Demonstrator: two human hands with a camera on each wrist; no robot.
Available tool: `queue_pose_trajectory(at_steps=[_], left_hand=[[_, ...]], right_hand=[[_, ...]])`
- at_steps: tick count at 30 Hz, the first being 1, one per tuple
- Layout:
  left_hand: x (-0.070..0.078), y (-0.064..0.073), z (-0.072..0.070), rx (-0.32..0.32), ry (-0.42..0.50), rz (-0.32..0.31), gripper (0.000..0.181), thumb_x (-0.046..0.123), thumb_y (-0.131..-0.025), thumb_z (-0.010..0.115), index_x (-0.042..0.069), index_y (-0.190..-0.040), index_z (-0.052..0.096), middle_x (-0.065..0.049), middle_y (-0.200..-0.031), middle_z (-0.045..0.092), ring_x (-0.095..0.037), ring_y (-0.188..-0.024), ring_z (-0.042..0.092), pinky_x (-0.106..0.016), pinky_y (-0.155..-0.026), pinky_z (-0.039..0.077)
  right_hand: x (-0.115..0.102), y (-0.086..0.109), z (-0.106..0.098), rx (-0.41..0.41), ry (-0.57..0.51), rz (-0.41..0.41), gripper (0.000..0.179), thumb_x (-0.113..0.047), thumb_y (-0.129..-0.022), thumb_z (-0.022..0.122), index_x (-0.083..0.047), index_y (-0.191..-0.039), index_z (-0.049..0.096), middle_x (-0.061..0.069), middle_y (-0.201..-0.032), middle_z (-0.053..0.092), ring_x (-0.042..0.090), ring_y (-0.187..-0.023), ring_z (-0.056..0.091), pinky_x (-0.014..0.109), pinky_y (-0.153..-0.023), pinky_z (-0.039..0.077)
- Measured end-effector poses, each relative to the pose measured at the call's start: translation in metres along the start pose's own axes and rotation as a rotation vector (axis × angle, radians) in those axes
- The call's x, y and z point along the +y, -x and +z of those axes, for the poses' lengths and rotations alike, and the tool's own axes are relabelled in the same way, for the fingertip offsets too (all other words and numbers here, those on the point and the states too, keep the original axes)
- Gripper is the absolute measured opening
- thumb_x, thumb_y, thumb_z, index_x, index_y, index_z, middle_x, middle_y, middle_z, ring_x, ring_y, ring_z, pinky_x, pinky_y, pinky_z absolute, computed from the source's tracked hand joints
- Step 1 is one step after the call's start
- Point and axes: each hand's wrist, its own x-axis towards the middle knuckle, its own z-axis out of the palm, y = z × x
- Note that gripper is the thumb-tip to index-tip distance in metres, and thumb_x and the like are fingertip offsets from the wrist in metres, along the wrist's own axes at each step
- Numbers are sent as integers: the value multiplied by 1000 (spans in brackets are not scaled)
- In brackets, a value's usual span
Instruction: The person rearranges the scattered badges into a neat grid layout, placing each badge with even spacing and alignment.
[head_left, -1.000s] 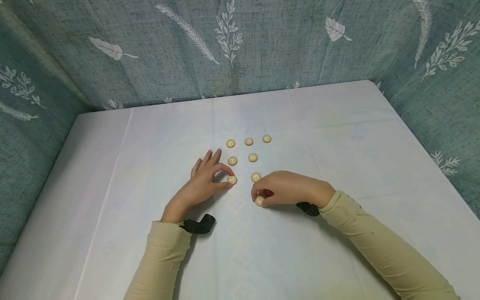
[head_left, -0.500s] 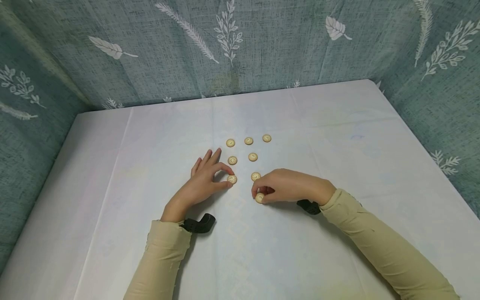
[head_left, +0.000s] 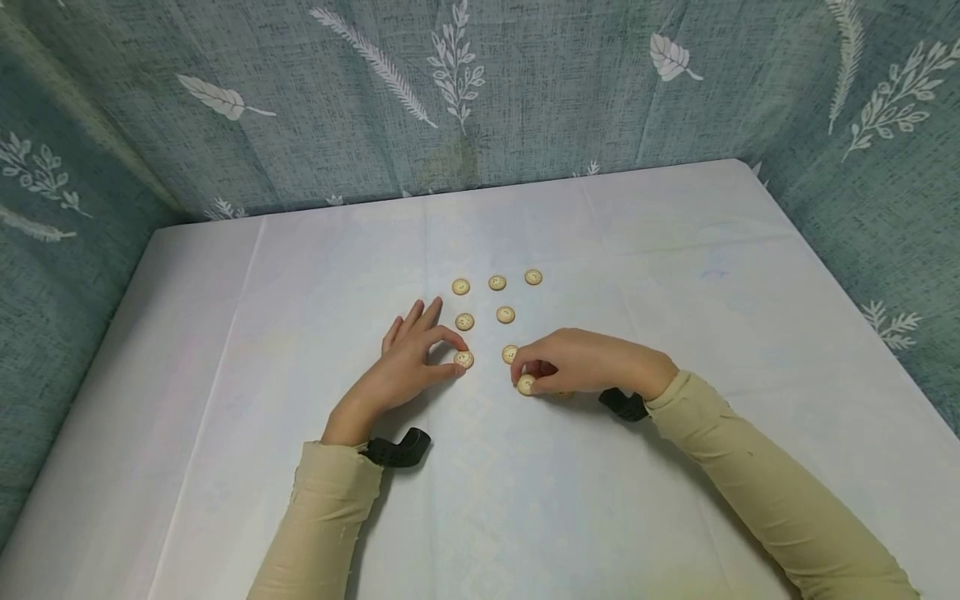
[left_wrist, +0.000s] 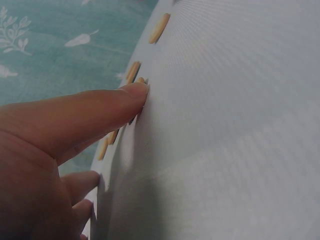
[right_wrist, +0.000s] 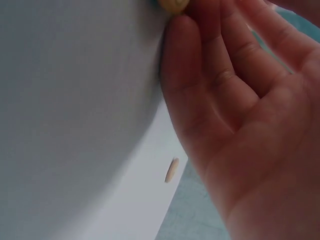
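Several small round beige wooden buttons with dark dots in their middles lie on the white tablecloth. My left hand point(head_left: 408, 362) pinches one button point(head_left: 463, 360) at the left between thumb and bent forefinger. In the left wrist view a finger partly covers a button point(left_wrist: 141, 80). My right hand point(head_left: 581, 362) pinches another button point(head_left: 527, 384) between thumb and fingers, also seen as a yellowish button point(right_wrist: 173, 5) at the top of the right wrist view. Just beyond those fingers lies a partly covered button point(head_left: 510, 354). Another button point(head_left: 564, 394) peeks out below the right hand, mostly hidden.
Farther back, three buttons form a row, its middle button point(head_left: 497, 283) included; two more, one being the right button point(head_left: 506, 315), lie nearer. White tablecloth point(head_left: 300, 275) surrounds them. A green leaf-patterned curtain point(head_left: 525, 92) stands behind the table.
My right hand has shifted slightly away from me and to the right, with its button. A button's edge now shows beneath that hand. The left hand stays put.
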Motion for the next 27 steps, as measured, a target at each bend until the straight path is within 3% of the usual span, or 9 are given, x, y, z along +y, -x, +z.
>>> queue_pose_trajectory(at_steps=[12,27], left_hand=[[1,1,-1,5,12,13,18,33,-78,68,30,-93,59,-7,-149,9,-23,-135,-5,-45,-103,-7],[0,1,1,6,25,18,17,33,-78,68,29,-93,59,-7,-149,10,-23,-135,-5,-45,-103,-7]], right_hand=[[19,8,-18,18,-72,59,15,-19,-84,60,-26,-97,60,-10,-79,58,8,-74,53,28,-69,43],[41,7,-25,38,-192,75,16,-15,-85,58,-21,-99,60,-4,-79,59,13,-71,54,30,-66,42]])
